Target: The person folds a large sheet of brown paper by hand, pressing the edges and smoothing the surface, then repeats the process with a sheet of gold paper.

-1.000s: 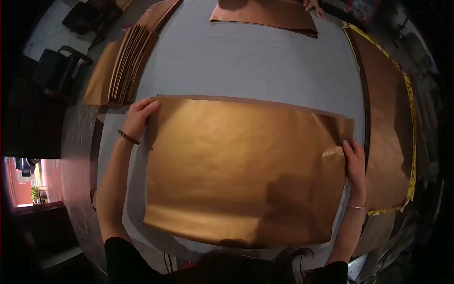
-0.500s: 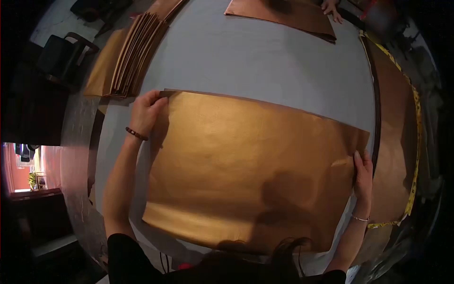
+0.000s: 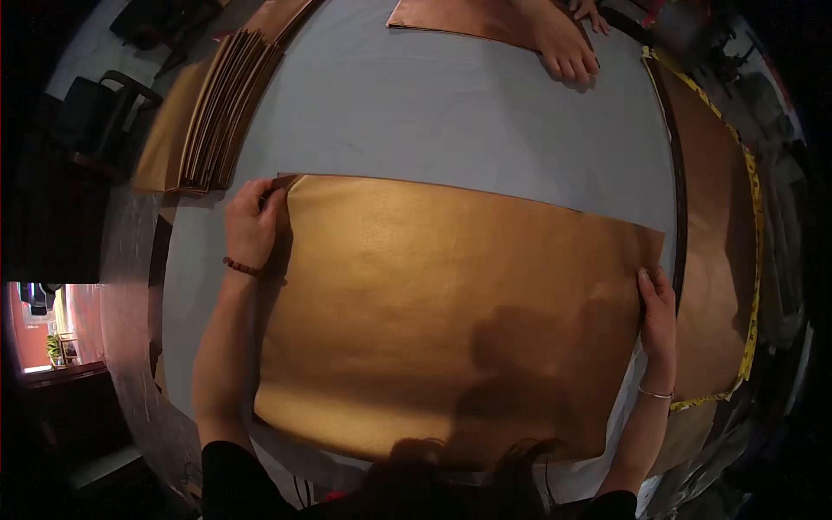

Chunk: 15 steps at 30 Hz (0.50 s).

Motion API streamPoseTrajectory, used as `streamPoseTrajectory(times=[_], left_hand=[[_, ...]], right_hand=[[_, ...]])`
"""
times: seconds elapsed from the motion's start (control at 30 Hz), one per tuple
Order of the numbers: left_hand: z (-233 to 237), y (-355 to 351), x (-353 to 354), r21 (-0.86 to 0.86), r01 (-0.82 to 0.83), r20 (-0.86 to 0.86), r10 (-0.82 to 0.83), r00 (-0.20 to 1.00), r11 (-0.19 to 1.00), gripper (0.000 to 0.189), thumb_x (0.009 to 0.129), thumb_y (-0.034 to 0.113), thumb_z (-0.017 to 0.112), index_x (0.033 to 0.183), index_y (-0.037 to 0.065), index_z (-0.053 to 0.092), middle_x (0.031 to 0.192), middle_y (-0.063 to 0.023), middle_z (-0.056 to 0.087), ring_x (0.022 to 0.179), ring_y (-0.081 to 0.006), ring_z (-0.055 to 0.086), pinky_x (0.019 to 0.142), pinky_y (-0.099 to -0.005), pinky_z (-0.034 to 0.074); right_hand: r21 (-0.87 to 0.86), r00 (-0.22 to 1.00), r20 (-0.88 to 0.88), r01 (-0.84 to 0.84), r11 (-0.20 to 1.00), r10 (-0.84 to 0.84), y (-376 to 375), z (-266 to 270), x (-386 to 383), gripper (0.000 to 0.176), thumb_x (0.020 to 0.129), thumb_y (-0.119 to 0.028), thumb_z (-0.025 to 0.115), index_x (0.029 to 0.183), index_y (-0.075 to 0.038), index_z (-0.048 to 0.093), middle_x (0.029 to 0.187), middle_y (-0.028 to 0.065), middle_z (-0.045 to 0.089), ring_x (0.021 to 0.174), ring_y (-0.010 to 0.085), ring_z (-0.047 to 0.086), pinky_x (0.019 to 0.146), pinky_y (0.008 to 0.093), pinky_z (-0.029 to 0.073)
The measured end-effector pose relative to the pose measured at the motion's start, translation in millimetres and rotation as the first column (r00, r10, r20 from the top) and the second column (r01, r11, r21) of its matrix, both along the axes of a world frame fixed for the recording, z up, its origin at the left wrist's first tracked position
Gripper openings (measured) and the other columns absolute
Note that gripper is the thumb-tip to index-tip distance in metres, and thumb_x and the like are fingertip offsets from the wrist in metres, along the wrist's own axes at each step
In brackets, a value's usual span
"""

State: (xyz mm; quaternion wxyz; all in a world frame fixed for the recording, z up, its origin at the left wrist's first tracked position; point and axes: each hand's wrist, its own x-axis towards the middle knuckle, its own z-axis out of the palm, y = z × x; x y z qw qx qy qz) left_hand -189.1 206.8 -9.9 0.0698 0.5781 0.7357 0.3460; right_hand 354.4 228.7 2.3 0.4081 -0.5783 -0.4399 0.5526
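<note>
The left hand's fingers [image 3: 269, 195] are curled together, pinching the far left corner of the copper sheet [image 3: 451, 303]. The right hand's fingers [image 3: 646, 279] lie pressed together along its right edge; I cannot tell whether the thumb grips underneath.

The left hand [image 3: 251, 224] and right hand [image 3: 659, 303] each wear one bracelet: a beaded band [image 3: 240, 266] and a thin bangle [image 3: 656, 394].

The one large sheet lies flat on the grey desk [image 3: 451, 113], spanning it between the two hands. One stack of folded sheets [image 3: 217, 104] stands at the far left. At the far edge, another person's two hands [image 3: 563, 48] rest on a second sheet [image 3: 451, 17].

Along the right, yellow tape [image 3: 752, 225] borders a brown panel [image 3: 711, 217]. Any print on the tape is too small to read.
</note>
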Motion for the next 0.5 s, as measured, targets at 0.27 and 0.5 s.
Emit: streamPoseTrajectory(times=[0.27,0.5], left_hand=[[-4,-1,0,0.025,0.006,-0.056,-0.004,0.998,1.0,0.016,0.084,0.008,0.062,0.098,0.001,0.064,0.086,-0.0148,0.064,0.077,-0.0277,0.063,0.067,-0.0345,0.048],[-5,0,0,0.029,0.003,0.057,-0.004,0.998,1.0,0.041,0.083,0.005,0.063,0.124,0.008,0.056,0.074,-0.0093,0.061,0.064,-0.0174,0.056,0.063,-0.03,0.047]], right_hand=[[-0.006,0.999,0.05,-0.007,1.0,0.008,2,4,-4,0.021,0.097,-0.017,0.051,0.11,-0.001,0.057,0.102,0.0013,0.06,0.092,0.0086,0.054,0.082,0.0231,0.044],[-0.012,0.988,0.007,0.156,0.988,-0.156,-4,10,-21,0.034,0.093,-0.017,0.057,0.123,-0.006,0.046,0.097,0.0001,0.059,0.089,0.0078,0.053,0.08,0.023,0.042]])
